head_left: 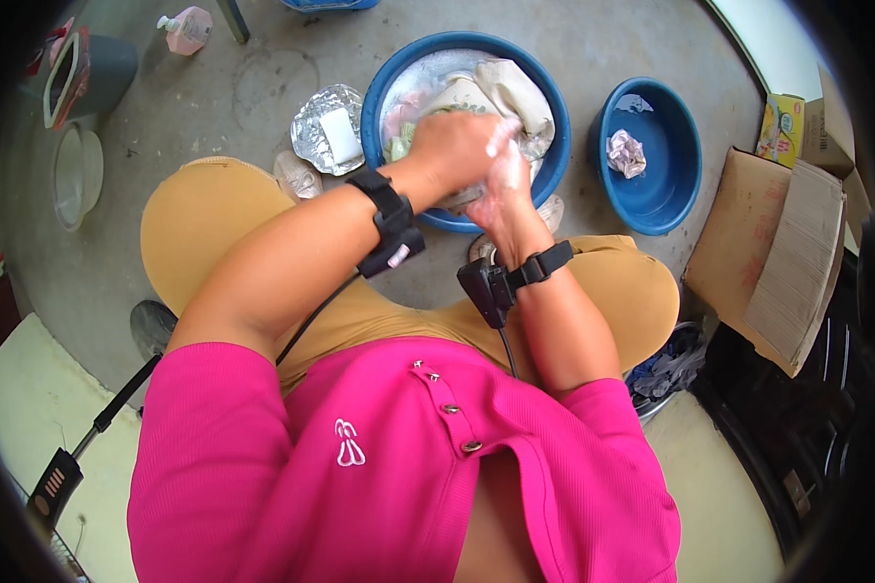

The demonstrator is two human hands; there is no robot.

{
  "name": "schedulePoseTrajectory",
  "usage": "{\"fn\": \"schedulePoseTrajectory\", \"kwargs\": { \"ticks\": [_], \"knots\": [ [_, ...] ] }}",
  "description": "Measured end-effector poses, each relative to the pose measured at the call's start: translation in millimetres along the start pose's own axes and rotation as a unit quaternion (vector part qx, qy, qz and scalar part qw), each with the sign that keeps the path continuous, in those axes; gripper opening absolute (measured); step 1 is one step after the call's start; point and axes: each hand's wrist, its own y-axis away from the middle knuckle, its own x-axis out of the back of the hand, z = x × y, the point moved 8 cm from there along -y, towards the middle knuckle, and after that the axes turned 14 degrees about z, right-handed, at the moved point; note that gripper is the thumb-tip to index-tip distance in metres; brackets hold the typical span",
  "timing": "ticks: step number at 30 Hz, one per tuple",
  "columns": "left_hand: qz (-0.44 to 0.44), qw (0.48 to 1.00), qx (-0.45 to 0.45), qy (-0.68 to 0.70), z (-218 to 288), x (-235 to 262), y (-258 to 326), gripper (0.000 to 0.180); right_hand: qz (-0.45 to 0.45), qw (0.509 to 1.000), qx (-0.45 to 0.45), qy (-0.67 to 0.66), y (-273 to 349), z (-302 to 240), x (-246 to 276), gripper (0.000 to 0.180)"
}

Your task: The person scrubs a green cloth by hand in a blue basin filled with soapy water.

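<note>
A blue basin (389,73) with foamy water stands in front of me, holding wet laundry. Among it are a cream cloth (508,92) with a patterned part and some pale green fabric (400,142). Over the basin, my left hand (454,148) is closed, its fingers curled beside the other hand. My right hand (507,185) presses up against it, closed too, with white foam on it. Both seem to grip the cream cloth between them, though most of the gripped part is hidden by the hands.
To the right stands a second blue basin (666,185) with a scrunched pale pink cloth (625,154). Left of the wash basin, a white bar (339,135) lies on foil (311,131). Cardboard boxes (749,243) stand far right; a pink bottle (187,31) and a grey bin (112,73) stand left.
</note>
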Motion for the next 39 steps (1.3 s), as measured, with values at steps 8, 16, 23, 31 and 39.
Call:
{"fn": "schedulePoseTrajectory", "kwargs": {
  "ticks": [8, 16, 23, 31, 39],
  "knots": [
    [-0.002, 1.0, -0.002, 0.012, 11, 4, 3, 0.032, 0.066, 0.997, 0.015, 0.034, 10, -8, -9, 0.039],
    [-0.029, 0.999, -0.03, 0.007, 21, -8, 14, 0.029, 0.014, 0.999, 0.023, -0.042, -38, -9, 38, 0.028],
    [-0.03, 0.999, 0.014, -0.001, 9, -2, 7, 0.035, -0.008, 0.999, 0.018, -0.046, -17, -13, 10, 0.04],
    [-0.002, 0.998, 0.057, 0.003, -9, 1, -1, 0.033, 0.099, 0.992, 0.073, 0.027, -9, -15, 7, 0.036],
    [0.001, 0.998, 0.064, -0.012, -15, 2, -1, 0.034, 0.072, 0.997, 0.03, 0.019, -2, -5, 3, 0.032]
  ]
}}
